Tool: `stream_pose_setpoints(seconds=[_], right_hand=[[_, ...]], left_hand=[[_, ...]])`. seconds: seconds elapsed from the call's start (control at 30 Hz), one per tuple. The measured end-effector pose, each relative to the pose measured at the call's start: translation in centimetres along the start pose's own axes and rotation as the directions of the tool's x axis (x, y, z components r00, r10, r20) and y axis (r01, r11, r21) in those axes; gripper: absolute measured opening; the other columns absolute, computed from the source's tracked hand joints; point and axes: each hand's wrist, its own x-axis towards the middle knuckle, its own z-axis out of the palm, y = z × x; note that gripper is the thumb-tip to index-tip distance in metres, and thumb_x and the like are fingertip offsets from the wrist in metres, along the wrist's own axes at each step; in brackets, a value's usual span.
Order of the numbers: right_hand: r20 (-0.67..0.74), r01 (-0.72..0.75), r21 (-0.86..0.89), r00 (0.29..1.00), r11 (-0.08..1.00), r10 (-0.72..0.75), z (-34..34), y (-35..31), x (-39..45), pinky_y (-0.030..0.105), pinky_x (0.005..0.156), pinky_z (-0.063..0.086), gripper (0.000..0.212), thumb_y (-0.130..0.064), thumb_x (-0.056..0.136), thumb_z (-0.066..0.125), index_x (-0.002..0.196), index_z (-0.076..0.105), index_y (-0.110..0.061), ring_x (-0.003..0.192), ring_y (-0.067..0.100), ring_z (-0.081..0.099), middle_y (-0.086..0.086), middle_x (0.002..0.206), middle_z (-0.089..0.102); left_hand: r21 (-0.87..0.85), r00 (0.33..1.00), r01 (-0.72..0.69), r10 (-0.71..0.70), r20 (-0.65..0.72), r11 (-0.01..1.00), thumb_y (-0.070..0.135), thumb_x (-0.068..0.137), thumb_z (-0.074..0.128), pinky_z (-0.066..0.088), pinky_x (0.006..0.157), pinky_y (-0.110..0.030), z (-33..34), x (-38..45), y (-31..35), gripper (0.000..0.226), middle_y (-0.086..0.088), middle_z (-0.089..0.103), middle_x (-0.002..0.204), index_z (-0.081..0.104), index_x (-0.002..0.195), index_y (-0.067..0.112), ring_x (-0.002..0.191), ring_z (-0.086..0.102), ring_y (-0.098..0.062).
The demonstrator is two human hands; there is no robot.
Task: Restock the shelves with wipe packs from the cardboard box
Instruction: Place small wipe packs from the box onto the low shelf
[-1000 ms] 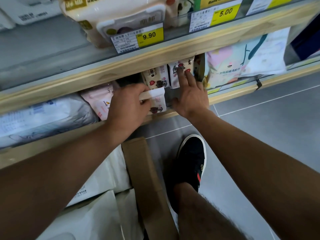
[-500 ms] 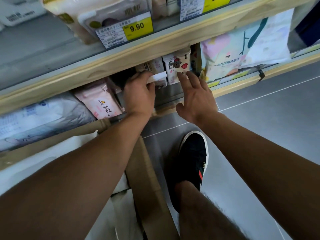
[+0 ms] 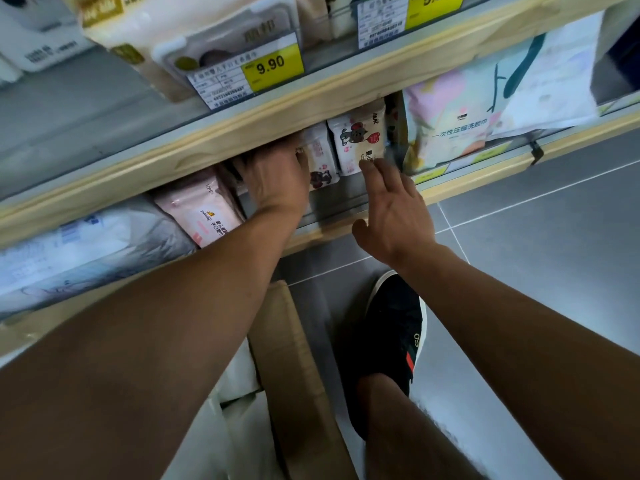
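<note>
Pale wood edges the lower shelf (image 3: pixel 346 233), and that lip is the landmark for everything else. Just above and behind it, the left hand (image 3: pixel 277 180) reaches deep under the upper shelf board (image 3: pixel 242 133), its fingers hidden in the shadow; it seems to be pushing a small wipe pack (image 3: pixel 320 161) back into the row, but whether that grip is curled on the pack or only pressing it I cannot tell, since the fingertips are out of sight. Going in low makes sense: the upper board overhangs the slot and leaves little headroom, so a pack likely has to slide in flat-handed. The right hand (image 3: pixel 394 220) hovers above the lip to the right of the left one, its grip spread and holding nothing, the fingertips at or just short of the bottom of a cartoon-printed wipe pack (image 3: pixel 360 143) standing upright, probably to steady the row while its neighbour is seated. Left of the left hand along the lip lies a pink pack (image 3: pixel 204 209), tilted, and further left a large grey-white wrapped bundle (image 3: pixel 69 247). Right of the standing packs, a big pastel bag (image 3: pixel 460 126) closes off that end of the gap. Below the lip, on the grey tiled floor (image 3: pixel 554 271), the cardboard box (image 3: pixel 287 358) stands open with white packaging beside its flap, next to a black shoe (image 3: pixel 391 334). Above the board hang yellow price tags (image 3: pixel 273 67). The left forearm crosses over the box, so the next reach down must clear it.
</note>
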Motion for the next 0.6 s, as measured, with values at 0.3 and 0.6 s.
stream_pose_setpoints(seconds=[0.3,0.6], right_hand=[[0.055,0.044,-0.073,0.998,0.996,-0.041,-2.0,-0.7,-1.7,0.041,0.115,0.027,0.085,-0.028,0.078,0.063,0.15,0.019,-0.017,0.139,0.031,0.025,0.007,0.152,0.027],[0.139,0.181,-0.326,0.98,0.928,-0.143,-13.6,-5.8,-5.4,0.04,0.116,0.024,0.076,-0.042,0.084,0.06,0.149,0.027,-0.017,0.141,0.03,0.023,0.007,0.15,0.034]], left_hand=[[-0.218,0.987,-0.101,0.125,0.098,0.971,0.022,0.083,0.063,0.042,0.094,-0.037,-1.4,-4.0,-0.3,0.054,-0.007,0.056,0.134,0.05,0.135,0.019,0.115,0.053,-0.032],[-0.104,0.913,-0.286,0.304,0.272,0.953,0.04,0.085,0.057,0.032,0.109,-0.036,-12.7,-9.1,-2.7,0.063,-0.004,0.038,0.15,0.04,0.142,0.022,0.135,0.035,-0.026]])
